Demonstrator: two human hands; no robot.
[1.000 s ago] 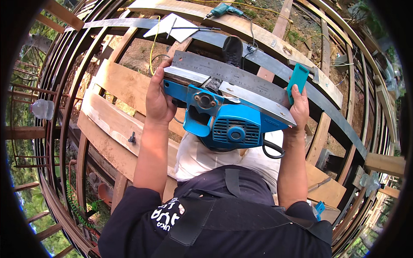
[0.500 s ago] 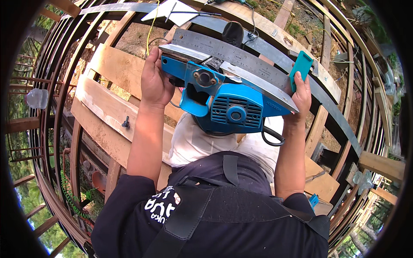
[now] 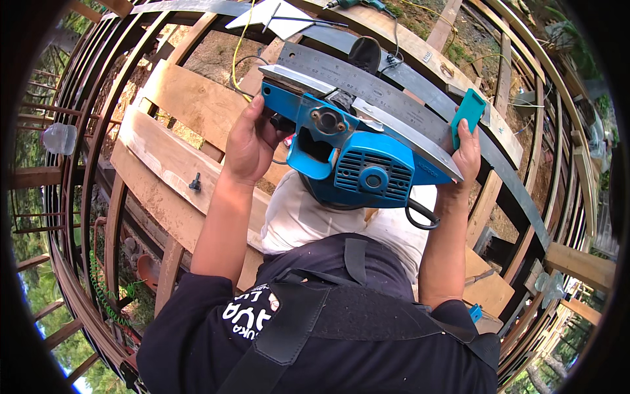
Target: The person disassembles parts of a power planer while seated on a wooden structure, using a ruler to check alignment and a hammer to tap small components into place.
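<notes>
A blue electric planer point(image 3: 375, 156) is held up in front of me on its side, its metal sole facing away. My left hand point(image 3: 252, 146) is closed around the planer's left end, thumb at its upper corner. A steel ruler point(image 3: 367, 84) with printed markings lies along the sole. At the planer's pointed right end, my right hand point(image 3: 464, 159) is closed, its thumb pressed on a flat teal piece point(image 3: 468, 116) by the ruler's end. The fingers behind are partly hidden. A black cord point(image 3: 422, 214) loops from the planer.
Wooden planks point(image 3: 157, 154) lie over a frame of beams, with a small black bolt-like knob point(image 3: 195, 182) on one. Farther off are a white sheet point(image 3: 272, 18) carrying dark rods, a green power tool point(image 3: 354, 5) and a curved metal strip point(image 3: 518, 177). A clear bottle point(image 3: 60, 139) stands left.
The planer, ruler and both hands have shifted slightly right in the picture. The background has shifted a little too. Both hands keep their hold.
</notes>
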